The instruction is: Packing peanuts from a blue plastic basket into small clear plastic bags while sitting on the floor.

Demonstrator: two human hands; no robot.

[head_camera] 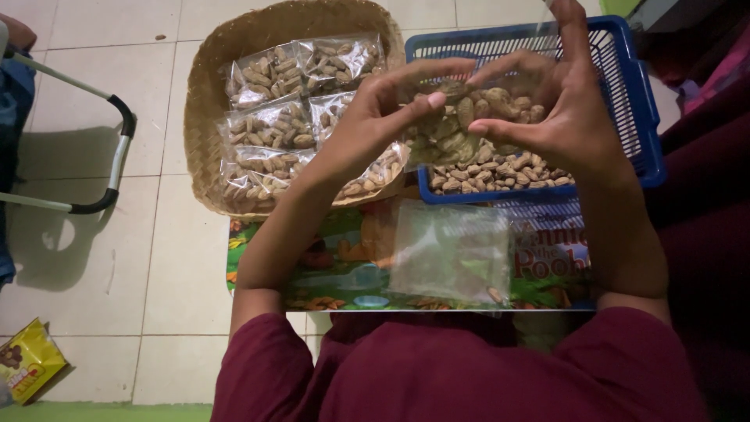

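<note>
Both hands: I have my left hand [367,117] and right hand [566,117] raised together over the containers, holding one small clear bag of peanuts [457,117] between them.
Left fingers: thumb and forefinger pinched on the bag's upper left edge, the other fingers curled under it.
Right fingers: thumb and two fingers pinching the bag's right side; the forefinger sticks up, free.
Step in hand: I judge this as closing or evening out the mouth of a filled bag, since the nuts sit low in it and both pinches are at the top.
Next move calls for: a steady grip on the thin plastic so that no nuts spill, I reckon.
Blue basket [637,94]: slotted plastic, directly under the bag, with loose peanuts in the shell [500,173] heaped along its near side.
Woven tray [205,94]: round, on the floor to the left, holding about six packed bags of peanuts [269,125] laid flat.
Empty bags [451,254]: clear, lying on a colourful picture board [336,258] just above my lap.
Floor [94,242]: pale tiles; a yellow snack packet [27,361] lies well apart at the lower left.
</note>
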